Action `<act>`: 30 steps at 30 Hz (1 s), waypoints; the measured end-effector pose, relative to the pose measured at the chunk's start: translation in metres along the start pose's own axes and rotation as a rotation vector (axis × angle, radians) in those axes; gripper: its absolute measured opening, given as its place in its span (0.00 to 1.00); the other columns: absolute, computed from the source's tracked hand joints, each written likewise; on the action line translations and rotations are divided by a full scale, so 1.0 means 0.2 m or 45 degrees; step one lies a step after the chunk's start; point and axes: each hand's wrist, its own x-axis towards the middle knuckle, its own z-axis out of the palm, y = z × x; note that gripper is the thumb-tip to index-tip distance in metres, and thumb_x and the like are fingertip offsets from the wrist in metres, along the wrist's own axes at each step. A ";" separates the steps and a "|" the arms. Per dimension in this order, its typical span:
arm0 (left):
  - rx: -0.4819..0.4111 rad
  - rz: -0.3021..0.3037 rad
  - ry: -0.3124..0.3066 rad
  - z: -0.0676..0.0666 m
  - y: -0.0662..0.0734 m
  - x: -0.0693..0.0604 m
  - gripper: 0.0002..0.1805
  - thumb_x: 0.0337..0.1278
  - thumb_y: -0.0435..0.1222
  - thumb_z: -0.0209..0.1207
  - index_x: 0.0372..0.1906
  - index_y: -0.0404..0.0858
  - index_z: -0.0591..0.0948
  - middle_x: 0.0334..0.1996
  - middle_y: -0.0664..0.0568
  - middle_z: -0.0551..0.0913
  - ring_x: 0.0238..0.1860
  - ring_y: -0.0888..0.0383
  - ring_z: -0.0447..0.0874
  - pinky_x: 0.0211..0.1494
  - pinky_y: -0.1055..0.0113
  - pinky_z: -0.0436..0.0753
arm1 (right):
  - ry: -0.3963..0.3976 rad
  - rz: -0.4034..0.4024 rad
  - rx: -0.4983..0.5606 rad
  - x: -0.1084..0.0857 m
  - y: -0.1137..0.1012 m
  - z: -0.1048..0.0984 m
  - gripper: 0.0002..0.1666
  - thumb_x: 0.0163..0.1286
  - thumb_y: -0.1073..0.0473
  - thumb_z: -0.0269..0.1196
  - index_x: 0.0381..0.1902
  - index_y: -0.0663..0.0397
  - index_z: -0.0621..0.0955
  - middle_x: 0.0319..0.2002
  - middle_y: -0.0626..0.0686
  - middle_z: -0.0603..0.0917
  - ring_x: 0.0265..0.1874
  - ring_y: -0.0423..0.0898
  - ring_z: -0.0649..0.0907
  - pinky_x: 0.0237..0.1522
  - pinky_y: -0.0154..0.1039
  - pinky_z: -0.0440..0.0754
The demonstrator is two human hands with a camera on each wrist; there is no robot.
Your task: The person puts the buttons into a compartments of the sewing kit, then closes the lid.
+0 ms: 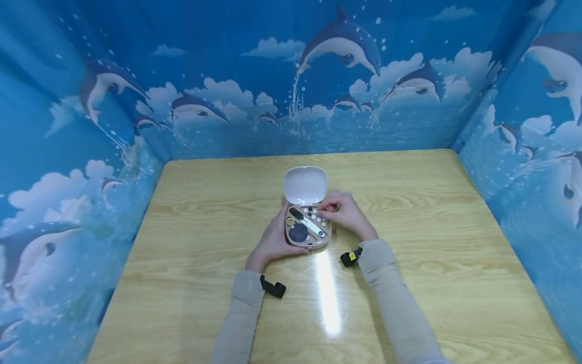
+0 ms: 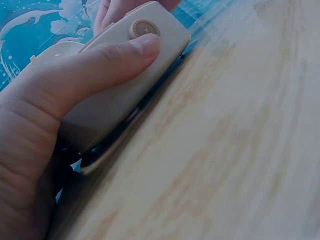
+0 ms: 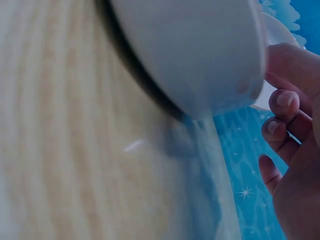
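A small beige case (image 1: 320, 245) that looks like a sewing kit lies on the table with its white lid (image 1: 305, 185) raised. Inside are a slim white-and-black tool (image 1: 311, 225), a dark round piece (image 1: 298, 232), a gold ring-like piece (image 1: 290, 221) and several small white and dark round pieces. My left hand (image 1: 275, 237) grips the case's left side, its thumb across the front by a round clasp (image 2: 145, 28). Over the upper right compartment, my right hand (image 1: 344, 213) has thumb and forefinger close together. Its fingertips are hidden behind the case's side (image 3: 200, 55) in the right wrist view.
The wood-grain table (image 1: 204, 212) stretches around the case on all sides. Blue curtains (image 1: 254, 101) with dolphins stand at its back and sides. A black strap with a camera mount (image 1: 349, 259) sits on the right wrist, another strap (image 1: 274, 288) on the left.
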 end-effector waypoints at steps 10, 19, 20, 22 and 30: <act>0.033 -0.035 -0.008 0.00 0.01 0.00 0.85 0.12 0.58 0.84 0.80 0.60 0.37 0.75 0.56 0.60 0.72 0.54 0.62 0.74 0.53 0.64 | -0.038 0.046 -0.051 0.00 0.00 0.02 0.05 0.57 0.62 0.74 0.32 0.48 0.88 0.26 0.48 0.77 0.32 0.47 0.74 0.51 0.54 0.71; 0.038 -0.030 -0.005 -0.01 0.01 0.00 0.85 0.11 0.56 0.85 0.80 0.58 0.38 0.75 0.53 0.60 0.71 0.52 0.63 0.73 0.52 0.64 | -0.043 0.043 -0.097 0.00 -0.01 0.02 0.05 0.56 0.61 0.74 0.31 0.45 0.88 0.26 0.46 0.78 0.31 0.46 0.75 0.54 0.48 0.64; 0.040 -0.029 -0.004 -0.01 0.01 0.00 0.85 0.11 0.56 0.85 0.80 0.58 0.38 0.75 0.53 0.60 0.71 0.52 0.63 0.73 0.52 0.64 | -0.042 0.046 -0.093 0.00 -0.01 0.02 0.05 0.57 0.61 0.74 0.31 0.45 0.88 0.26 0.47 0.78 0.31 0.46 0.75 0.51 0.47 0.65; 0.040 -0.031 -0.006 -0.01 0.01 0.00 0.86 0.11 0.56 0.85 0.80 0.58 0.37 0.75 0.53 0.60 0.71 0.52 0.63 0.73 0.51 0.64 | -0.039 0.050 -0.086 0.00 -0.01 0.02 0.05 0.57 0.61 0.74 0.31 0.46 0.88 0.26 0.47 0.78 0.31 0.46 0.75 0.48 0.45 0.67; 0.051 -0.039 -0.010 0.00 0.00 0.00 0.86 0.10 0.58 0.84 0.80 0.58 0.37 0.75 0.52 0.60 0.71 0.51 0.63 0.73 0.50 0.64 | -0.025 0.088 -0.082 -0.01 -0.02 0.04 0.04 0.57 0.62 0.74 0.32 0.49 0.88 0.26 0.48 0.77 0.30 0.46 0.74 0.33 0.38 0.74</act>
